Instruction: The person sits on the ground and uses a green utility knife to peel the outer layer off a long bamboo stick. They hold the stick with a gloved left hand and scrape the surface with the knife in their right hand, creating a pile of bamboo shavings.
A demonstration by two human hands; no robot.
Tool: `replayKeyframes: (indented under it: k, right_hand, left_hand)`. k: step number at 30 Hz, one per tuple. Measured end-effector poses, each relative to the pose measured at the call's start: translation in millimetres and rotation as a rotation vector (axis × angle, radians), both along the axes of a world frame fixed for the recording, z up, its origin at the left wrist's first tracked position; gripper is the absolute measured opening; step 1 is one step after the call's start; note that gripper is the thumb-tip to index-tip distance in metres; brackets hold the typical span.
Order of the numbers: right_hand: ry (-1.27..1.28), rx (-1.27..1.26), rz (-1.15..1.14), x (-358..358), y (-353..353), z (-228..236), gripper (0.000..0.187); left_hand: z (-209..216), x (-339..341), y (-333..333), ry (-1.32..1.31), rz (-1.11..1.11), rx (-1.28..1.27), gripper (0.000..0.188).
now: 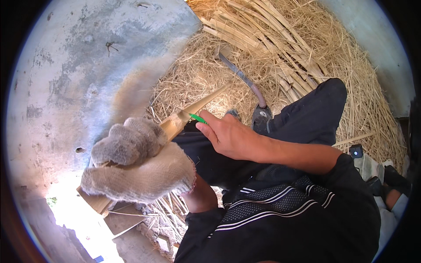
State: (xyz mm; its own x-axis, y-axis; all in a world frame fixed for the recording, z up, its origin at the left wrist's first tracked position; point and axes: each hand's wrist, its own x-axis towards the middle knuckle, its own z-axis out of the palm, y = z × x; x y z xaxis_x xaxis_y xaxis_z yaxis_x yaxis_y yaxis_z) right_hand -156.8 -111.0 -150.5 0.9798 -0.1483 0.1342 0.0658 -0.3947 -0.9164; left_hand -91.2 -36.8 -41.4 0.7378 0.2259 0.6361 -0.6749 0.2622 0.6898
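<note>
Your gloved left hand (136, 164) is clenched around the bamboo strip (193, 109), which slants up and away over your knee; your bare right hand (228, 138) pinches a small green-handled tool (198, 118) against it. I judge the strip light, stiff and splintery, so hold it low, inside the glove. Open room is on the concrete floor (87, 65) to the left; beyond lie straw (351, 79) and more bamboo strips (263, 30).

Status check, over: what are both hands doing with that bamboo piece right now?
Left hand, gloved, grip shut on bamboo strip. Right hand bare, holding green-handled tool against the strip. Straw pile and cut strips beyond; nothing blocking.
</note>
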Motion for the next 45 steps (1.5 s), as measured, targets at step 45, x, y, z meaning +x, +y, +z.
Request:
replayKeyframes:
  k: [45]
  right_hand:
    - [-0.026,-0.233,-0.031,4,13,-7,0.029]
  left_hand:
    - [4,-9,14,-0.115,0.063,0.101,0.061]
